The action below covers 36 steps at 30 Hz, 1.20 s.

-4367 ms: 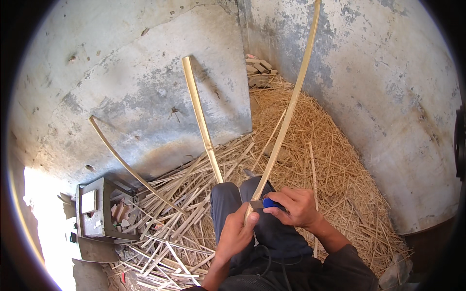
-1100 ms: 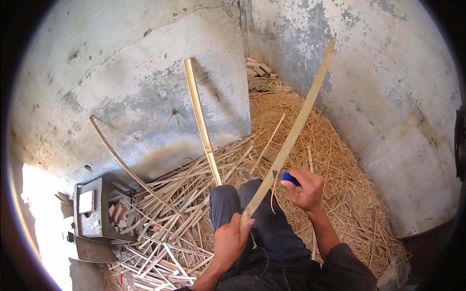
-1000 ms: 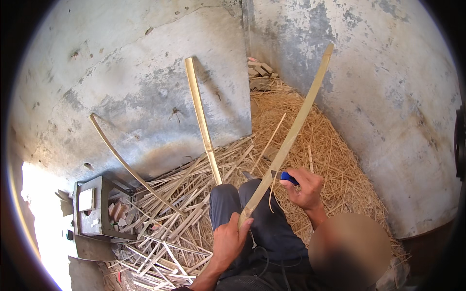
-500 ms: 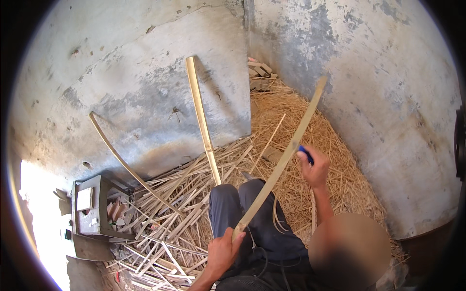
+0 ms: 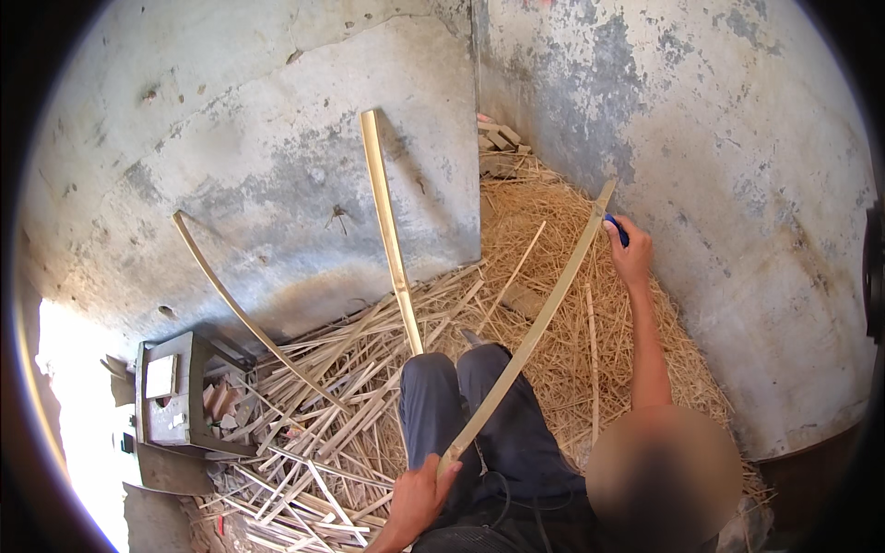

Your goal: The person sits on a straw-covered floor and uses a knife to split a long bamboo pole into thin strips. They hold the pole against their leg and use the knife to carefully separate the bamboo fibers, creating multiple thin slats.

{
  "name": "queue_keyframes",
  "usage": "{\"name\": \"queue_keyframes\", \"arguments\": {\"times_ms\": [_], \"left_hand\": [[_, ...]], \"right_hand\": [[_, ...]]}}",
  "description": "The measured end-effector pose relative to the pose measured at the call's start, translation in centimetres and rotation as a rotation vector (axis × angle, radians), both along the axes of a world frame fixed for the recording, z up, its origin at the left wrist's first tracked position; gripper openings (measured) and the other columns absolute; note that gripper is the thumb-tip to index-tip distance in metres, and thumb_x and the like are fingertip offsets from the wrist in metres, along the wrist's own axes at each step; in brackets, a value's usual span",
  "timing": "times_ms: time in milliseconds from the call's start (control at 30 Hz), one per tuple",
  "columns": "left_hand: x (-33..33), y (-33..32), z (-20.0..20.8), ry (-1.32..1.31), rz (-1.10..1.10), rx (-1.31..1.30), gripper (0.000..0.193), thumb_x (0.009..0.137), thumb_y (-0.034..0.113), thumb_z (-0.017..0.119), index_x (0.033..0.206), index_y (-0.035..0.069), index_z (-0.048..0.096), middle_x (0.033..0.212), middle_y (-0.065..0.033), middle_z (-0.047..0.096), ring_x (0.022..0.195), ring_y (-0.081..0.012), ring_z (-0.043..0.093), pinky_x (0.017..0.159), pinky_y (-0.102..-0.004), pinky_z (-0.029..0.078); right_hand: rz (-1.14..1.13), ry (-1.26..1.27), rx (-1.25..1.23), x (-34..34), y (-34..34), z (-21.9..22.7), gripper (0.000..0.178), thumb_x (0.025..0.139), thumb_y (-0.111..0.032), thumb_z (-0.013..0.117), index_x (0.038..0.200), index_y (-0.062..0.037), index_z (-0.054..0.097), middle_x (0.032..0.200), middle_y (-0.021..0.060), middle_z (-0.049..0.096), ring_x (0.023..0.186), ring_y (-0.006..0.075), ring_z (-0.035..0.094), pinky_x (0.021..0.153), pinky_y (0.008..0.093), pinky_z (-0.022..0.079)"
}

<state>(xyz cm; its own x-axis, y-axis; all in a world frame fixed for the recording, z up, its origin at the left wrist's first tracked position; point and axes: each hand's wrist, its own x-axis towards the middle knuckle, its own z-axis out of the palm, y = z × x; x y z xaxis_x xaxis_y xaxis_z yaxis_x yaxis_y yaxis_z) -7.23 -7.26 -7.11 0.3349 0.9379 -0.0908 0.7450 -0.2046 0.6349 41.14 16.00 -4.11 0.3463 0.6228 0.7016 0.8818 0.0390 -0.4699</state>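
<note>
Around us, pale wooden slats [image 5: 369, 385] and tan shavings [image 5: 647, 341] reach peeling grey walls [image 5: 737, 184]; the left hand [image 5: 420, 495] grips a flat yellowish strip [image 5: 529, 342] jutting past the right hand [image 5: 634, 252], clenched round a blue-handled knife [image 5: 619, 232].

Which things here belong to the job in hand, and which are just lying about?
Seemingly part of the job:
long strip in the left hand
blue-handled knife in the right hand

Apparently lying or leaning idle:
loose strips
shavings heap
two leaning strips
bricks

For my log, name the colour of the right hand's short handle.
The short handle is blue: see head view.
</note>
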Motion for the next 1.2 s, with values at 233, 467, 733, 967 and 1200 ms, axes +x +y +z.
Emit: {"name": "queue_keyframes", "arguments": {"times_ms": [233,467,733,967,1200], "left_hand": [[0.1,0.1,0.1,-0.058,0.046,-0.046,0.039,0.106,0.038,0.060,0.093,0.002,0.055,0.064,-0.0287,0.059,0.064,-0.0536,0.061,0.055,-0.0599,0.045],[-0.5,0.8,-0.5,-0.219,0.009,-0.190,0.041,0.106,0.039,0.060,0.092,0.001,0.055,0.063,-0.0273,0.060,0.062,-0.0514,0.063,0.055,-0.0584,0.047],[-0.7,0.9,-1.5,-0.069,0.038,-0.023,0.041,0.105,0.040,0.062,0.091,0.002,0.056,0.064,-0.0283,0.059,0.063,-0.0522,0.062,0.055,-0.0579,0.047],[-1.0,1.4,-1.2,-0.145,0.026,-0.016,0.039,0.104,0.038,0.064,0.090,0.003,0.056,0.065,-0.0277,0.059,0.063,-0.0522,0.062,0.055,-0.0573,0.045],[-0.4,1.0,-1.4,0.087,0.137,0.076,0.041,0.105,0.039,0.063,0.090,0.002,0.056,0.065,-0.0274,0.059,0.064,-0.0514,0.062,0.055,-0.0565,0.046]], "right_hand": [[0.047,-0.006,-0.040,-0.4,1.3,2.0,0.050,0.102,-0.056,0.061,0.107,-0.0093,0.079,0.079,0.0100,0.074,0.067,0.0235,0.069,0.062,0.0361,0.052],[0.065,-0.060,0.003,-0.2,2.1,2.1,0.049,0.102,-0.057,0.061,0.105,-0.0111,0.079,0.078,0.0087,0.073,0.068,0.0230,0.070,0.062,0.0360,0.052],[0.050,-0.086,-0.046,0.7,2.5,0.9,0.050,0.102,-0.057,0.061,0.107,-0.0112,0.080,0.084,0.0086,0.077,0.072,0.0242,0.073,0.064,0.0370,0.055],[0.050,-0.062,-0.035,0.2,2.6,0.5,0.051,0.102,-0.057,0.060,0.110,-0.0110,0.080,0.092,0.0088,0.079,0.076,0.0247,0.075,0.067,0.0369,0.057],[0.024,-0.067,-0.046,0.1,2.7,0.7,0.050,0.101,-0.058,0.061,0.107,-0.0127,0.080,0.090,0.0088,0.078,0.075,0.0257,0.074,0.067,0.0369,0.057]]}}
